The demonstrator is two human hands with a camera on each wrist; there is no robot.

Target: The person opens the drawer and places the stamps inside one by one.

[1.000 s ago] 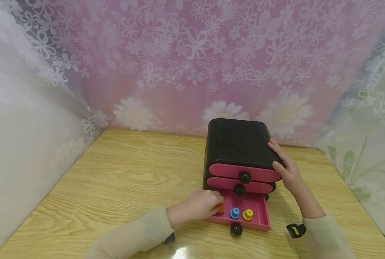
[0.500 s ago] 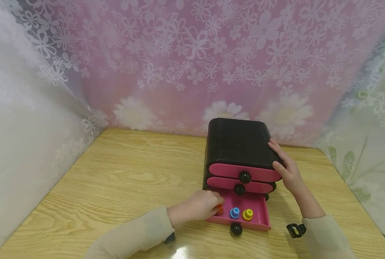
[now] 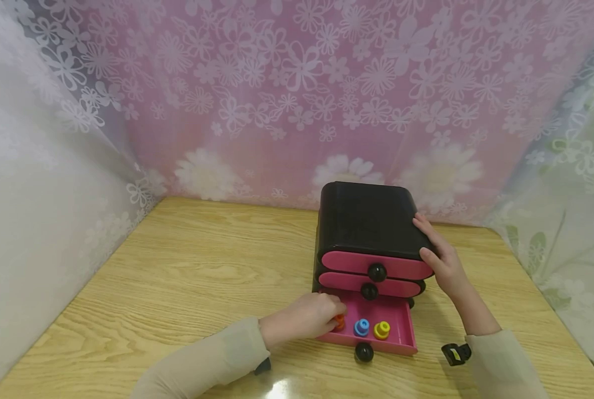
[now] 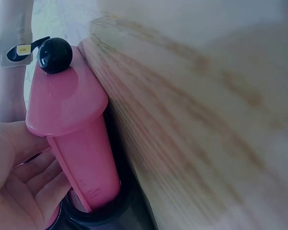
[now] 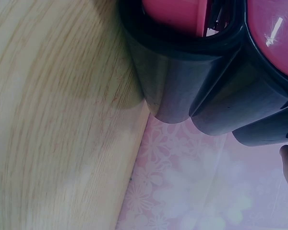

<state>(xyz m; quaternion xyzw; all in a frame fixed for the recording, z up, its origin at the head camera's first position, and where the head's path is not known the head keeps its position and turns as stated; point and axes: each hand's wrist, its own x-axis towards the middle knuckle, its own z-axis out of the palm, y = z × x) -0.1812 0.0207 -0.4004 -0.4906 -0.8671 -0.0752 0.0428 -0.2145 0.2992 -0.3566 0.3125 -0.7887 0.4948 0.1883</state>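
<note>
A small black chest (image 3: 371, 219) with pink drawer fronts stands on the table, its bottom drawer (image 3: 405, 327) pulled out. Inside the drawer are three small stepped plastic pegs: an orange-red peg (image 3: 340, 322), a blue peg (image 3: 361, 328) and a yellow peg (image 3: 382, 331). My left hand (image 3: 310, 316) reaches over the drawer's left wall and pinches the orange-red peg, partly hiding it. In the left wrist view the drawer wall (image 4: 86, 163) hides those fingertips. My right hand (image 3: 443, 263) rests on the chest's right upper edge, fingers extended along it.
Two upper drawers, the top one (image 3: 346, 265) and the middle one (image 3: 339, 281), are closed, each with a round black knob. The open drawer's knob (image 3: 364, 352) sticks out toward me. A flowered pink curtain (image 3: 277, 111) hangs behind the wood-grain table (image 3: 202, 266).
Over the last second the left hand's fingers shift only slightly at the orange-red peg. The right hand and the chest stay in place.
</note>
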